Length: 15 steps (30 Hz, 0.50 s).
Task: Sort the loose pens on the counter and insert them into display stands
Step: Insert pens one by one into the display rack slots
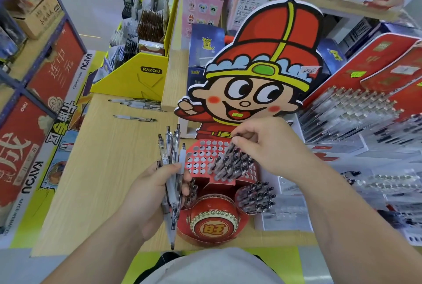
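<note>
Fingers [185,189] of the left hand [148,194] curl round a bundle of pens [170,146]; loose pens [134,118] lie beyond on the counter [102,169]. Over the red display stand [201,158], the right hand [267,146] pinches one pen [228,151], tip among the stand's filled holes.

At lower centre, the left hand [146,194] grips a bundle of clear pens [170,169]. The right hand [267,144] pinches one pen [230,149] over the red perforated stand [201,158] below a cartoon-boy cutout [258,73]. Loose pens [137,105] lie on the wooden counter [102,169] at centre left, near a yellow display box [137,76].
</note>
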{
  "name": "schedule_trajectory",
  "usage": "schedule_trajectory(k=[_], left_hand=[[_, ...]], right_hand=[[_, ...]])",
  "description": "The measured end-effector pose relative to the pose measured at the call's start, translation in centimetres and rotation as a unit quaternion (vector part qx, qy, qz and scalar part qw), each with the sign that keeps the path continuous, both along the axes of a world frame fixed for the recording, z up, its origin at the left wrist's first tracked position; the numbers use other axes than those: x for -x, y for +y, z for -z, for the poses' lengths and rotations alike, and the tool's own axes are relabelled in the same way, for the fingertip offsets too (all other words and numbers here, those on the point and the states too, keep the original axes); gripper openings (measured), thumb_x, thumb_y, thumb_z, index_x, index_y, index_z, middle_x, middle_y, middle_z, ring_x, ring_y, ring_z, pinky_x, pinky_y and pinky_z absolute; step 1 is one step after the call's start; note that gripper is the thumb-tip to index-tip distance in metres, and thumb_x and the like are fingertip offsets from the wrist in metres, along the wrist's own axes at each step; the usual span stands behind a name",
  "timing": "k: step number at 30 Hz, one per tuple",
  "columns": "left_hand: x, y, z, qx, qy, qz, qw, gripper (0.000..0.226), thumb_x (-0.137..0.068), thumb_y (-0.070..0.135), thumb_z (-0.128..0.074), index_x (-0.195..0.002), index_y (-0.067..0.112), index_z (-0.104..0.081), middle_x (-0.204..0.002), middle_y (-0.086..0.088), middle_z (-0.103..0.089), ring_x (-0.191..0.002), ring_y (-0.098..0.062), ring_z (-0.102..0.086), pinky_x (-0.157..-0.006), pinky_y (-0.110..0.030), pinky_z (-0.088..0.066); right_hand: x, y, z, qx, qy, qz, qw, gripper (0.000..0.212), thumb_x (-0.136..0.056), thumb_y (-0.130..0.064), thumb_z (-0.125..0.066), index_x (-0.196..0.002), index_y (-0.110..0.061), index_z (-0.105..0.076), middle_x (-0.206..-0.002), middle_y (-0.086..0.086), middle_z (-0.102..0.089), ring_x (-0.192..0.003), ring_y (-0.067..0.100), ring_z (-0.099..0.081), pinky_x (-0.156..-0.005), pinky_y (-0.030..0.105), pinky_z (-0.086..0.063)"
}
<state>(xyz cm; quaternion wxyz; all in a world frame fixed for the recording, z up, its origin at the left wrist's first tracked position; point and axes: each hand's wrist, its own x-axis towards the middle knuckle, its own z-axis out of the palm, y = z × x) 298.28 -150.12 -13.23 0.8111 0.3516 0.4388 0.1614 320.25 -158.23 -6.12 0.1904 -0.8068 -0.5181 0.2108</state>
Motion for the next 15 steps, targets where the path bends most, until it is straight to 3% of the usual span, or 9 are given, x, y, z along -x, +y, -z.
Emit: schedule_trajectory(k=[5,15], left_hand=[[-0.51,0.15,0.23,-0.002,-0.007,0.004,1.000,0.011,-0.098,0.013,-0.054,-0.105,0.004,-0.057,-0.083,-0.015,-0.065,-0.062,-0.024,-0.056,-0.062,-0.036,-0.042],[-0.90,0.74,0.66,0.004,-0.017,0.015,1.000,0.017,-0.097,0.016,-0.056,-0.108,0.003,-0.058,-0.086,-0.015,-0.064,-0.061,-0.023,-0.056,-0.060,-0.036,-0.044]], right_hand=[[-0.33,0.43,0.12,0.003,0.029,0.005,1.000,0.010,-0.092,-0.028,-0.070,-0.099,-0.028,-0.077,-0.082,-0.020,-0.068,-0.080,-0.007,-0.061,-0.066,0.007,-0.044],[-0.76,0.37,0.68,-0.007,0.019,-0.024,1.000,0.013,-0.092,-0.026,-0.070,-0.102,-0.026,-0.077,-0.084,-0.020,-0.067,-0.082,-0.005,-0.062,-0.070,0.009,-0.045]])
